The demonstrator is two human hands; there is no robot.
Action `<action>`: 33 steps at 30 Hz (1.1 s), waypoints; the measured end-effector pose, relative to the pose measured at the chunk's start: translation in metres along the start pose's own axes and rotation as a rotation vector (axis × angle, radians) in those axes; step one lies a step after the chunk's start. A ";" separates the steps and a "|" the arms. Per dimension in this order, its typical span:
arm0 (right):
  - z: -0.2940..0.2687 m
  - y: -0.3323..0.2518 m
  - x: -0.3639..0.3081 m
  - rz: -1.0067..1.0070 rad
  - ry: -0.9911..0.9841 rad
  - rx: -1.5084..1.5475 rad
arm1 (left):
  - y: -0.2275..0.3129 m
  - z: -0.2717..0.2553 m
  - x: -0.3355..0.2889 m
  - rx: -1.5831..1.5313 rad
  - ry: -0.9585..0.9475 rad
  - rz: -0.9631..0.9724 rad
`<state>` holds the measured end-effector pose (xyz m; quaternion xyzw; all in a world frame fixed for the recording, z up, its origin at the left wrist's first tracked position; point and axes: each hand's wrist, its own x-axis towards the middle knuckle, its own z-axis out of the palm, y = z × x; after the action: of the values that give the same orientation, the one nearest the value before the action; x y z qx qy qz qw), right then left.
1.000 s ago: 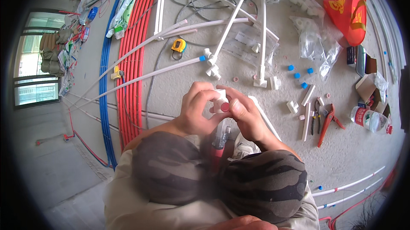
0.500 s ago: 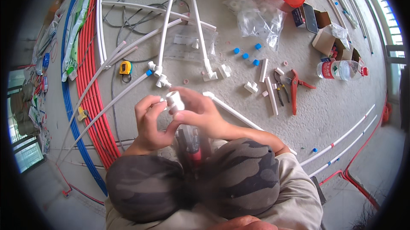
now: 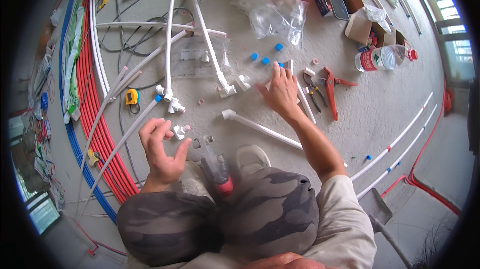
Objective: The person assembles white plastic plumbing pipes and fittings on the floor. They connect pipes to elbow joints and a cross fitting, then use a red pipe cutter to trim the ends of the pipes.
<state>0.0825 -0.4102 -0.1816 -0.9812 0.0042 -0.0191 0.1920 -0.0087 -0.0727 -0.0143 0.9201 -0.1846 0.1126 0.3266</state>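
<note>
My left hand (image 3: 164,154) hovers over the floor with thumb and fingers apart. Just past its fingertips is a white pipe fitting (image 3: 180,131) with a pinkish end. My right hand (image 3: 281,89) reaches out over the floor, fingers stretched and thumb blurred. Something white shows under that hand, mostly hidden. Beside it are a short white pipe (image 3: 306,103) and a white tee fitting (image 3: 243,83). Between my feet stands a tool with a grey head and a red lower part (image 3: 224,186), blurred.
Blue caps (image 3: 279,47), red pipe cutters (image 3: 331,91) and pliers (image 3: 312,94) lie around my right hand. White pipes (image 3: 170,44) with fittings lie ahead. Further right is a water bottle (image 3: 382,59); at left, a tape measure (image 3: 132,97) and red pipes (image 3: 97,104).
My hands, close together around a white fitting before, are now apart. The right hand has moved forward and right; the left has opened. The view has shifted, so floor items appear further left.
</note>
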 end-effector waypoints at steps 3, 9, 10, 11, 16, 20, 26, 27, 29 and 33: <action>0.009 0.002 0.010 -0.042 0.029 -0.049 | -0.002 -0.002 0.000 0.023 -0.021 0.012; -0.011 0.042 0.015 -0.014 0.217 0.035 | -0.006 -0.027 -0.008 0.050 -0.007 0.012; -0.021 0.048 0.020 0.122 0.157 0.030 | -0.008 -0.031 -0.012 0.064 -0.005 -0.012; -0.017 0.077 0.021 0.345 0.039 0.086 | -0.012 -0.029 -0.014 0.052 -0.003 -0.023; -0.015 0.085 0.041 0.236 -0.084 0.049 | -0.022 -0.031 -0.027 -0.140 -0.055 -0.196; 0.004 0.098 0.051 0.354 -0.060 0.145 | -0.031 -0.027 -0.014 -0.243 0.004 -0.120; -0.089 -0.043 0.007 0.153 -0.256 0.913 | -0.065 -0.045 -0.002 -0.413 -0.054 -0.217; -0.098 -0.070 -0.002 0.125 -0.313 0.974 | -0.068 -0.047 0.003 -0.420 -0.114 -0.230; -0.104 -0.116 -0.020 0.053 -0.422 1.119 | -0.066 -0.041 0.014 -0.470 -0.146 -0.114; -0.104 -0.178 -0.048 0.019 -0.489 1.319 | -0.052 -0.027 0.022 -0.587 -0.396 -0.204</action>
<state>0.0304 -0.2834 -0.0202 -0.6360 -0.0431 0.2053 0.7426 0.0306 -0.0239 -0.0157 0.8048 -0.1759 -0.1584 0.5442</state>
